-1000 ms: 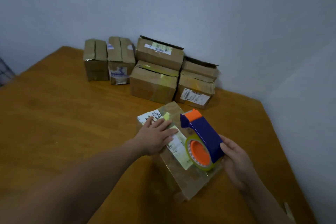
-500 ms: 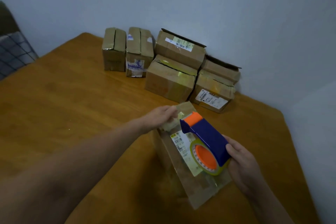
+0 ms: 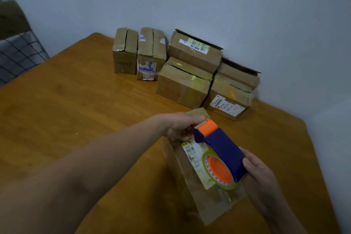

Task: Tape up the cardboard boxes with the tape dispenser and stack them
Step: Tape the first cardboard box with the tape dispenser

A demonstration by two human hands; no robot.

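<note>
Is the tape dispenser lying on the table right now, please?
No, the right hand holds the tape dispenser over the near cardboard box.

Dim, bluish, even light; soft focus; wide-angle bending at edges.

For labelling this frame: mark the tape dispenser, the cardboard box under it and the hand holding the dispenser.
tape dispenser (image 3: 226,148): head view, blue body.
cardboard box (image 3: 201,199): head view, top face near its front end.
right hand (image 3: 260,175): head view, back of the hand.
</note>
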